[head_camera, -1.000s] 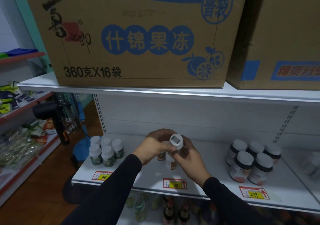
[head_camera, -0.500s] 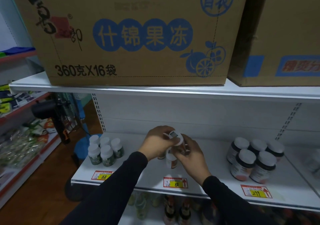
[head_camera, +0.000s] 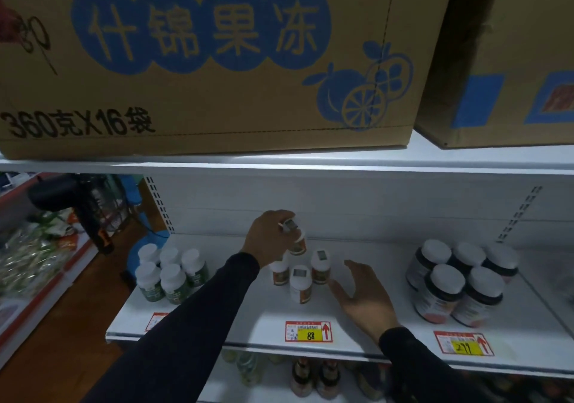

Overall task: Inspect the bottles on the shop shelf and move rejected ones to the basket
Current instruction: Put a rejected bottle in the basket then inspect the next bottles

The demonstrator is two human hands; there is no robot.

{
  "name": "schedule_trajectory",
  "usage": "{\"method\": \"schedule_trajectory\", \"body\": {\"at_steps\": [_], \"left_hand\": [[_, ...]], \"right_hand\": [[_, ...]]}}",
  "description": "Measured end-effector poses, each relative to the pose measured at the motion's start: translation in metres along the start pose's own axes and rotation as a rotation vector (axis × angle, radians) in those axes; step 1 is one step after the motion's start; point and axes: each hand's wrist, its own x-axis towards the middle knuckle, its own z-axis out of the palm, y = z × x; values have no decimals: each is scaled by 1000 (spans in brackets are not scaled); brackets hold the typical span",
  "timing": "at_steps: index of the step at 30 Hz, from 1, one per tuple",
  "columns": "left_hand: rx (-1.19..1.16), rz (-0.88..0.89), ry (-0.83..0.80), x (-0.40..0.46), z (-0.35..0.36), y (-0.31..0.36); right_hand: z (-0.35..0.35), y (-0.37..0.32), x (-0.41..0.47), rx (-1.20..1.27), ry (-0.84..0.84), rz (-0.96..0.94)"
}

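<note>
Shop shelf (head_camera: 217,309), white, boxes above | left hand (head_camera: 267,238) clasps one bottle (head_camera: 296,241) by its cap at 12 o'clock of three orange-label bottles (head_camera: 300,283), probably returning it as passed | right hand (head_camera: 363,300) slack, empty, at their 3 o'clock | five green bottles (head_camera: 169,273) at 9; five dark jars (head_camera: 459,281) at 3 | basket unseen

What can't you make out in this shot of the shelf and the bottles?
- Basket: nowhere in the head view.
- Bottle in the left hand: the held bottle is mostly covered by fingers; label unreadable.
- Labels of the orange-label bottles: too small and dim to read.
- Left price tag: partly hidden by the left sleeve.
- Lower-shelf bottles: dark, cut off by the bottom edge.
- Right hand: open, touching nothing that shows.
</note>
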Motion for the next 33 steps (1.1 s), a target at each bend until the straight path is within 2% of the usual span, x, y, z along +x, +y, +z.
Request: {"method": "schedule_trajectory", "body": {"at_steps": [5, 11, 17, 21, 26, 33], "left_hand": [[96, -19, -100, 11, 19, -16], [192, -37, -215, 15, 39, -29], [225, -52, -283, 18, 47, -36], [203, -59, -306, 20, 48, -38], [159, -69, -309, 21, 48, -37], [197, 65, -259, 20, 53, -23]], "right_hand": [[20, 23, 5, -239, -102, 13], [40, 38, 6, -511, -109, -26], [46, 41, 6, -528, -107, 7], [49, 43, 7, -504, -163, 33], [51, 45, 5, -535, -93, 23], [52, 49, 5, -484, -94, 40]]}}
